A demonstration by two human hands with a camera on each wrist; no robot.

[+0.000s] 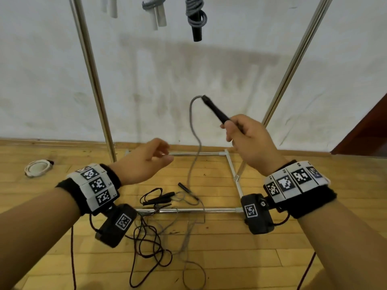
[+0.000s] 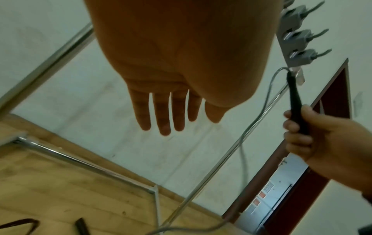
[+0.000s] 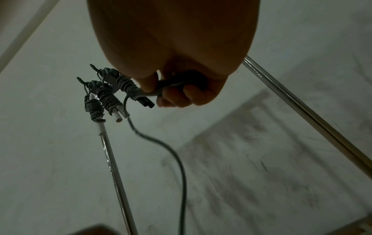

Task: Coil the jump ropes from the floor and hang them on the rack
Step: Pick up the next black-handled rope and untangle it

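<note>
My right hand (image 1: 240, 132) grips the black handle (image 1: 215, 110) of a grey jump rope, raised in front of the rack; the same handle (image 2: 296, 101) shows in the left wrist view. Its grey cord (image 1: 193, 143) arcs from the handle tip and trails down to the floor. My left hand (image 1: 155, 158) hovers empty to the left of the cord, its fingers (image 2: 161, 114) straight and spread. A dark jump rope (image 1: 150, 243) lies tangled on the wooden floor with black handles (image 1: 161, 198) near the rack's base. Coiled ropes (image 1: 195, 17) hang from the rack's top.
The metal rack has two slanted uprights (image 1: 92, 80) (image 1: 293, 65) and a square base frame (image 1: 232, 170) on the floor. A white coiled rope (image 1: 37, 168) lies on the floor at the left. A dark red door (image 1: 364, 132) stands at the right.
</note>
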